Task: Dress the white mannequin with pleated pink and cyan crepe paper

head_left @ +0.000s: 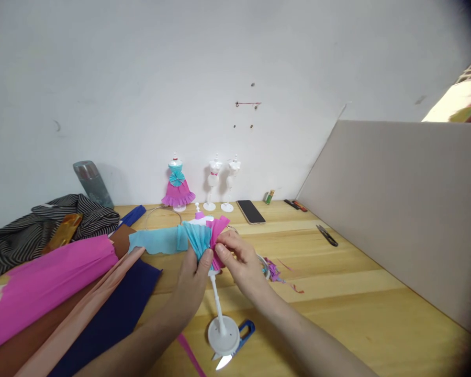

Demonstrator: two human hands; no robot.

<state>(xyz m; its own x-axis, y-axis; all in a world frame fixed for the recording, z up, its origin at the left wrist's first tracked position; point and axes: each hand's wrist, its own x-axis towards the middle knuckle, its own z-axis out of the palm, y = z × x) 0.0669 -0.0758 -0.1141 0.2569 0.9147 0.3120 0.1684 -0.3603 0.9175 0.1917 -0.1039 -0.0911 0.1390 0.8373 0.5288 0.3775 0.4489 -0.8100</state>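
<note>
In the head view a small white dress-form mannequin tilts toward me, its round base near the front. Light-blue crepe paper and pink crepe paper are wrapped in pleats around its torso. My left hand is closed on the blue pleats, thumb pressed on them. The fingers of my right hand pinch the pink crepe paper at its right side. A long blue strip stretches left from the torso. Scissors with a blue handle lie under the base.
Crepe rolls in pink and navy lie at the left by a striped cloth. A dressed mannequin and two bare ones stand by the wall. A phone and black snips lie rightward, before a white partition.
</note>
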